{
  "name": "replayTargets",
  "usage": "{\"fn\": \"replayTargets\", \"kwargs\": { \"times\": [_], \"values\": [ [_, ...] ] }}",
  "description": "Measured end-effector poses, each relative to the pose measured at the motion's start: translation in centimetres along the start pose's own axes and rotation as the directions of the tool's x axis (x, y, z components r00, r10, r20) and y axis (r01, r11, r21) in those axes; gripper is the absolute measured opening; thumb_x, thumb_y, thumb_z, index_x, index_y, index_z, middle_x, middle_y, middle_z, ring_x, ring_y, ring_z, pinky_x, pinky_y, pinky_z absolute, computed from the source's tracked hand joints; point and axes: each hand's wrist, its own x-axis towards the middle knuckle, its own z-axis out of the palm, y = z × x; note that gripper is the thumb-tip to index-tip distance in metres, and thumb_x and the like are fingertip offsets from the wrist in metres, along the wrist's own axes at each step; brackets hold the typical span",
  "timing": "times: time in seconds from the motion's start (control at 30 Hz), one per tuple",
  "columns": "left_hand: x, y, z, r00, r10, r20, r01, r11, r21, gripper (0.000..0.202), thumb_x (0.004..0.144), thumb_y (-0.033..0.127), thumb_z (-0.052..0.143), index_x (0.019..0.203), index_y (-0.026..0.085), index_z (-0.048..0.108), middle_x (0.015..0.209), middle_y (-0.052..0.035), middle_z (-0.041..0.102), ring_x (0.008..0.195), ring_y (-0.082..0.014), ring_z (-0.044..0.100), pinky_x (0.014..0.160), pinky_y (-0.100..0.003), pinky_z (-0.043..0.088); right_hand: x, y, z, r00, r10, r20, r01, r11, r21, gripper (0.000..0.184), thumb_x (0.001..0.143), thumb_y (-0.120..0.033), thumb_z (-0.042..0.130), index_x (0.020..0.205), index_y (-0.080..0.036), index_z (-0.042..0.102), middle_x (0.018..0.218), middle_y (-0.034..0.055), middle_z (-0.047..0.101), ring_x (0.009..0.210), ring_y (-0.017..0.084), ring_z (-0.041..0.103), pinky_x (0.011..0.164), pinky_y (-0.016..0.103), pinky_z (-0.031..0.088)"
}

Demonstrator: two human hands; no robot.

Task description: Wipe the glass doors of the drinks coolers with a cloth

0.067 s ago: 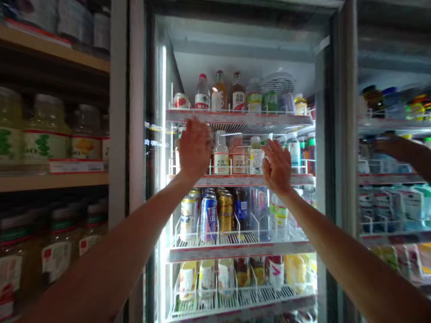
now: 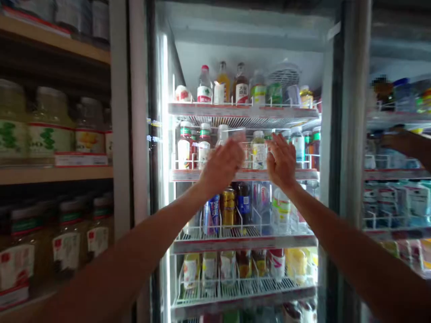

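Observation:
Both hands are raised in front of a lit drinks fridge, and neither holds anything. Blurred by motion, my left hand [image 2: 224, 163] has its fingers stretched out and overlaps the bottles in the middle of the second shelf. My right hand [image 2: 283, 159] is just to its right, fingers extended and palm turned inward. Between the two hands shows a pale-labelled bottle [image 2: 259, 151]. Red-brown bottles with white labels [image 2: 204, 146] stand left of my left hand. Below it are a blue can [image 2: 212, 215] and a gold can [image 2: 229, 206]. I cannot tell whether either hand touches glass.
Wooden shelves with jars [image 2: 50, 125] stand on the left, beside the fridge's grey frame [image 2: 139, 112]. More bottles line the top shelf [image 2: 242, 109] and the lower wire shelves. On the right, another fridge section shows a dark arm [image 2: 406, 141], possibly a reflection.
My left hand has swung right and down, closer to my right hand. The right hand has shifted slightly right and down. The view has moved a little too.

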Motion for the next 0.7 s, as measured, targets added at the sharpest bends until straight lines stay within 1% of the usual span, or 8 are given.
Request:
{"fn": "replayTargets", "kwargs": {
  "times": [0.1,0.17,0.23,0.27,0.33,0.47,0.6,0.7],
  "values": [
    [-2.2,0.3,-0.4,0.988,0.122,0.093,-0.12,0.992,-0.033,0.049,0.091,0.021,0.027,0.139,0.022,0.029,0.149,-0.0029,0.029,0.14,-0.0166,0.015,0.114,-0.041,0.021,0.0,0.5,-0.2,0.999,0.014,0.035,-0.014,1.0,0.003,0.04,0.091,-0.027,0.029,0.119,-0.017,0.056,0.135,0.0084,0.05,0.132,0.019,0.038,0.107,0.044,0.029],
    [-2.7,-1.8,-2.0,0.993,-0.119,0.014,0.119,0.993,0.02,0.047,0.091,0.028,0.03,0.137,0.019,0.033,0.15,-0.0067,0.027,0.141,-0.0211,0.014,0.114,-0.046,0.018,0.0,1.0,-0.4,0.997,0.032,0.073,-0.031,0.999,-0.008,0.041,0.091,-0.028,0.028,0.119,-0.015,0.057,0.135,0.0095,0.05,0.133,0.019,0.037,0.108,0.044,0.027],
    [-2.7,-3.2,-3.4,0.932,-0.358,-0.05,0.361,0.931,0.054,0.05,0.09,0.032,0.032,0.137,0.013,0.033,0.152,-0.0103,0.018,0.142,-0.0241,0.006,0.115,-0.048,0.015,0.0,0.7,-0.7,0.992,0.044,0.118,-0.043,0.999,-0.017,0.043,0.093,-0.031,0.027,0.119,-0.014,0.057,0.136,0.0115,0.049,0.134,0.018,0.034,0.108,0.044,0.025],
    [-2.5,-3.2,-3.8,0.92,-0.391,-0.031,0.392,0.918,0.055,0.051,0.09,0.033,0.031,0.137,0.013,0.033,0.153,-0.0101,0.015,0.142,-0.0236,0.003,0.115,-0.047,0.014,0.1,0.0,-0.8,0.991,0.044,0.124,-0.044,0.999,-0.001,0.045,0.093,-0.032,0.026,0.12,-0.012,0.056,0.136,0.0135,0.047,0.134,0.018,0.033,0.108,0.043,0.025],
    [-2.1,-2.1,-3.8,0.939,-0.34,0.044,0.339,0.94,0.035,0.054,0.091,0.036,0.029,0.14,0.013,0.029,0.153,-0.0087,0.014,0.142,-0.0209,0.001,0.116,-0.044,0.012,0.1,-2.8,-0.9,0.994,-0.008,0.112,-0.005,0.994,0.111,0.049,0.094,-0.033,0.022,0.124,-0.008,0.052,0.139,0.0169,0.043,0.136,0.015,0.03,0.109,0.04,0.025],
    [-3.2,-0.5,-3.5,0.971,-0.218,0.101,0.221,0.975,-0.022,0.065,0.09,0.04,0.022,0.142,0.002,0.017,0.153,-0.0102,0.015,0.142,-0.0183,0.004,0.117,-0.036,0.009,0.6,-12.2,-0.2,0.978,-0.137,0.155,0.059,0.903,0.425,0.051,0.093,-0.027,0.019,0.137,-0.004,0.032,0.145,0.0141,0.035,0.138,0.008,0.024,0.113,0.029,0.025],
    [-8.4,-3.6,-5.9,0.932,-0.28,0.229,0.281,0.959,0.027,0.085,0.079,0.054,0.04,0.146,0.016,0.004,0.154,0.0009,0.01,0.142,-0.0199,-0.002,0.118,-0.043,0.004,1.0,-18.9,1.4,0.945,-0.138,0.295,0.0,0.906,0.424,0.052,0.093,-0.031,0.029,0.141,-0.011,0.028,0.148,0.0083,0.031,0.138,0.013,0.025,0.113,0.033,0.026],
    [-11.7,-5.5,-7.7,0.895,-0.274,0.352,0.27,0.961,0.06,0.099,0.072,0.062,0.05,0.146,0.021,-0.001,0.154,0.0032,0.006,0.142,-0.0199,-0.008,0.117,-0.047,0.001,1.1,-19.8,2.2,0.92,-0.166,0.354,0.04,0.941,0.337,0.049,0.092,-0.04,0.033,0.136,-0.019,0.039,0.148,0.0041,0.033,0.138,0.018,0.027,0.113,0.044,0.022]
  ]
}}
